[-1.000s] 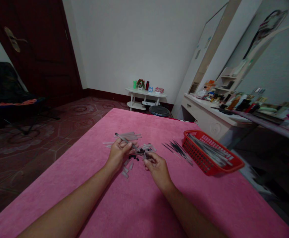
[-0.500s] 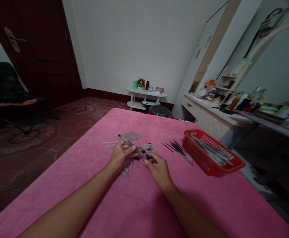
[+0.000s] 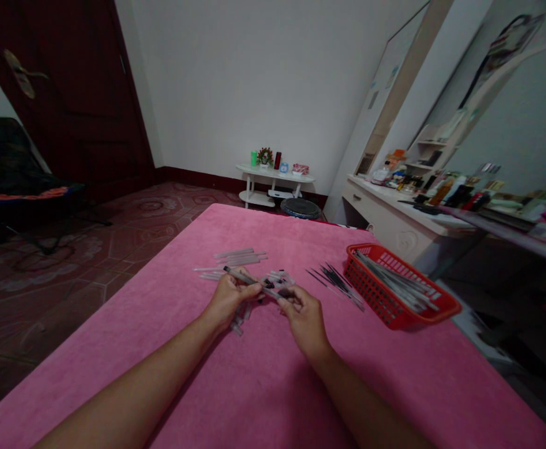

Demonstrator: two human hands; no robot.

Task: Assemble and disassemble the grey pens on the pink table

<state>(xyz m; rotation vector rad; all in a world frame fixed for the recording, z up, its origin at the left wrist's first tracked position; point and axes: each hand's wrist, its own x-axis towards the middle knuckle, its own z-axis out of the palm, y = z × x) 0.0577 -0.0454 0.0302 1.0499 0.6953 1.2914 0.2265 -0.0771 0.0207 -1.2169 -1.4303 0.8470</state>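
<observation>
My left hand (image 3: pixel 229 298) is closed round a clear pen barrel (image 3: pixel 243 277) that points away to the left. My right hand (image 3: pixel 304 315) pinches the barrel's near end, where a small dark piece (image 3: pixel 282 292) sits between its fingertips. Both hands hover just above a pink cloth (image 3: pixel 263 386). Under and beyond them lie loose clear pen caps (image 3: pixel 279 276) and a row of clear barrels (image 3: pixel 239 255). Thin black refills (image 3: pixel 331 277) lie to the right.
A red plastic basket (image 3: pixel 397 315) with several finished pens stands at the right of the cloth. A dressing table (image 3: pixel 394 218) crowded with bottles lies beyond it. A small white table (image 3: pixel 275 181), a dark door (image 3: pixel 76 93) and a dark chair (image 3: pixel 10 181) stand farther off.
My hands have come closer together and slightly nearer to me. The barrel in my left hand has dropped lower and my right fingertips now meet its end.
</observation>
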